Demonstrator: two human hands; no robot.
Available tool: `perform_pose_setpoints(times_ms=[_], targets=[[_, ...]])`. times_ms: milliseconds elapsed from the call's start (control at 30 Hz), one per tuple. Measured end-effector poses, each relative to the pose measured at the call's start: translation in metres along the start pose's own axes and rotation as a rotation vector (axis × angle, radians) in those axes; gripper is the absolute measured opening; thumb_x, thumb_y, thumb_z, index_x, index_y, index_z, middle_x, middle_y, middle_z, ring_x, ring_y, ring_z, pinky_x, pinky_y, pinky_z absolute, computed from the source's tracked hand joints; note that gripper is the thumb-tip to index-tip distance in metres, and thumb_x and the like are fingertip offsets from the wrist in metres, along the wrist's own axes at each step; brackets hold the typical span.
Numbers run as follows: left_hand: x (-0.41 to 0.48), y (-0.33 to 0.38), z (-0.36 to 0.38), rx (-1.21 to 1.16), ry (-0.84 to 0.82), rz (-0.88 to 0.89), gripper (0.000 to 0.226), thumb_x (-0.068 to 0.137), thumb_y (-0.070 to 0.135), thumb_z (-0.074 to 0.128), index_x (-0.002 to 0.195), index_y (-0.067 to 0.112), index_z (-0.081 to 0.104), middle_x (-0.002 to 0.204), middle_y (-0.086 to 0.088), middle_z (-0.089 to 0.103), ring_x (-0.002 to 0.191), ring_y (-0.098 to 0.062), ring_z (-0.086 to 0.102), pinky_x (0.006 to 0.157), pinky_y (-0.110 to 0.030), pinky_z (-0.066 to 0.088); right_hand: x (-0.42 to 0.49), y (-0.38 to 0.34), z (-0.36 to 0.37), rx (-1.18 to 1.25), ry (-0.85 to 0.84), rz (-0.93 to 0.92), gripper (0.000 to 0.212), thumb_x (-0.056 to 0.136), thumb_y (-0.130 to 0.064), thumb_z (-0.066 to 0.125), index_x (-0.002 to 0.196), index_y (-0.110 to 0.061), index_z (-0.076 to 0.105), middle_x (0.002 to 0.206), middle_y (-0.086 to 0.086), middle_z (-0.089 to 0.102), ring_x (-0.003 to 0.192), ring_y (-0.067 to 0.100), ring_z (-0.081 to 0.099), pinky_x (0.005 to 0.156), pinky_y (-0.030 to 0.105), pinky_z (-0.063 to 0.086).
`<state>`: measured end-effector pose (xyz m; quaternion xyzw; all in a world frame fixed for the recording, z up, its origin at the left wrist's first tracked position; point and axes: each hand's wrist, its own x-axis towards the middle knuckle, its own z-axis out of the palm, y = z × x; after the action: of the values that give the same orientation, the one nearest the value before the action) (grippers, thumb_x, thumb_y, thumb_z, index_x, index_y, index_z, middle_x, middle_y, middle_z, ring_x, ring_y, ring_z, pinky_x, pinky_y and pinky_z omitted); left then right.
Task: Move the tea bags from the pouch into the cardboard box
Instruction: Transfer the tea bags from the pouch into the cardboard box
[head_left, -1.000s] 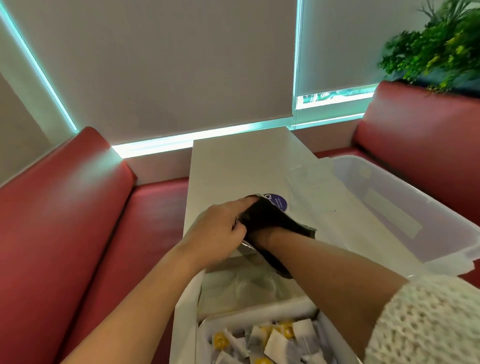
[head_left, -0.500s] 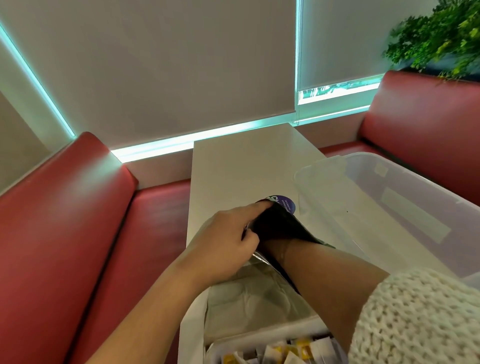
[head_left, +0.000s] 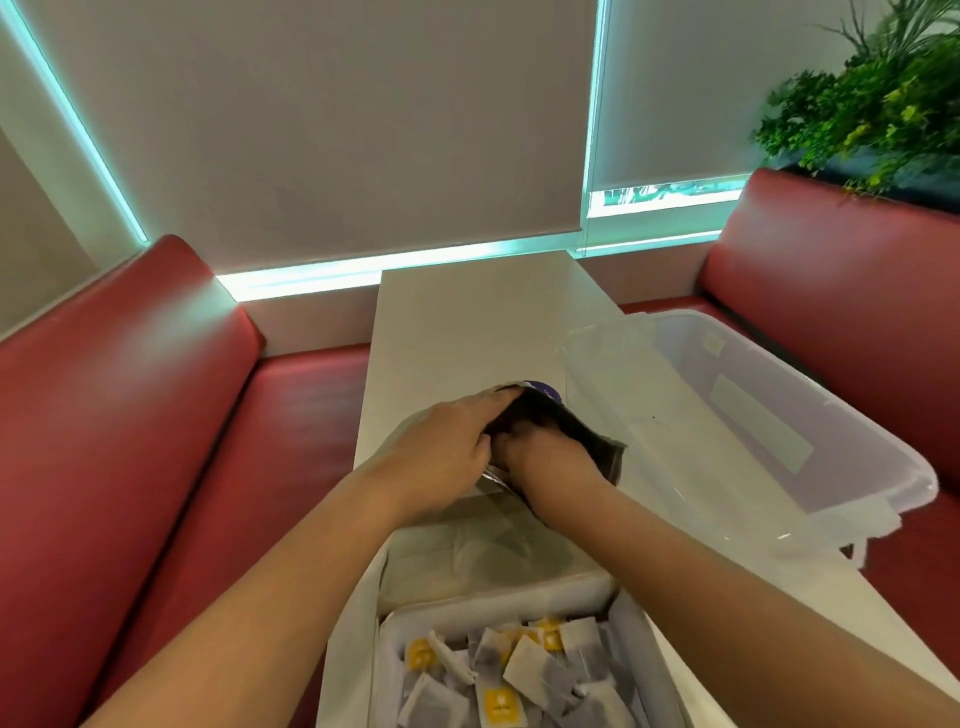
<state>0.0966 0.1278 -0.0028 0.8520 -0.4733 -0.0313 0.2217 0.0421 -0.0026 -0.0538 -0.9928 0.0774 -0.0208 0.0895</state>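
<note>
1. Left hand (head_left: 441, 460): its grip is clamped on the near-left lip of the dark pouch (head_left: 566, 431), thumb and fingers pinching the mouth so that it stays open.
2. Right hand (head_left: 545, 457): the fingers are sunk inside the pouch mouth and hidden, so whether that grip is closed on anything cannot be told.
3. Pouch: it sits on the white desk (head_left: 467, 322), directly under both grips, its body running away and to the right of them. The creased wall suggests a thin, limp film that collapses unless the lip is held.
4. Tea bags (head_left: 498, 680): a loose heap already lies in the cardboard box (head_left: 387, 670), near-side of the grips and close to the person. They look light, soft and easily torn; the paper tags or the bag body between fingertips seem the safest holds, several at once.
5. Edges: the box's raised rear flap (head_left: 467, 556) stands between the grips and the box opening, so a loaded hand probably must lift over it.
6. Open room: a clear plastic tub (head_left: 779, 431) lies just beside the pouch, right of the grips, and overhangs the desk edge; the left desk edge is near the left grip. The far desk beyond the grips is bare, and the straight path back to the box seems unobstructed.
</note>
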Motion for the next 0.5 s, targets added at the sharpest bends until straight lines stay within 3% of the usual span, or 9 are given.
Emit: perform_pose_setpoints(times_ms=[133,267,367,500], targets=[[-0.002,0.003,0.007,-0.008,-0.064,-0.036,0.059,0.092,0.012,0.039,0.143,0.038,0.027,0.144,0.009,0.043,0.123,-0.014,0.048,0.098,-0.023,0.036,-0.052,-0.003,-0.012,-0.092,0.22,-0.041,0.035,0.088,-0.011,0.056,0.122,-0.012,0.05,0.126,0.011,0.046,0.116,0.032,0.042,0.08,0.041,0.05],[-0.008,0.003,0.011,-0.003,-0.08,-0.045,0.059,0.091,0.011,0.04,0.143,0.036,0.029,0.142,0.004,0.046,0.12,-0.016,0.049,0.1,-0.028,0.039,-0.083,0.004,-0.003,-0.031,0.365,-0.024,0.045,0.072,-0.008,0.075,0.11,-0.018,0.055,0.113,0.008,0.054,0.1,0.028,0.049,0.063,0.034,0.052],[-0.012,0.002,0.012,0.019,-0.077,-0.064,0.059,0.091,0.011,0.039,0.144,0.035,0.029,0.145,0.004,0.043,0.124,-0.018,0.046,0.101,-0.03,0.039,-0.107,0.002,-0.002,0.064,0.38,-0.054,0.043,0.069,-0.009,0.079,0.103,-0.019,0.057,0.106,0.005,0.058,0.091,0.024,0.051,0.061,0.03,0.051],[-0.017,0.003,0.012,0.042,-0.073,-0.074,0.059,0.089,0.01,0.038,0.144,0.032,0.03,0.146,0.003,0.041,0.127,-0.02,0.045,0.105,-0.038,0.039,-0.137,0.0,0.003,0.181,0.287,-0.145,0.031,0.082,-0.02,0.069,0.11,-0.022,0.058,0.111,0.0,0.054,0.097,0.019,0.049,0.076,0.027,0.045]])
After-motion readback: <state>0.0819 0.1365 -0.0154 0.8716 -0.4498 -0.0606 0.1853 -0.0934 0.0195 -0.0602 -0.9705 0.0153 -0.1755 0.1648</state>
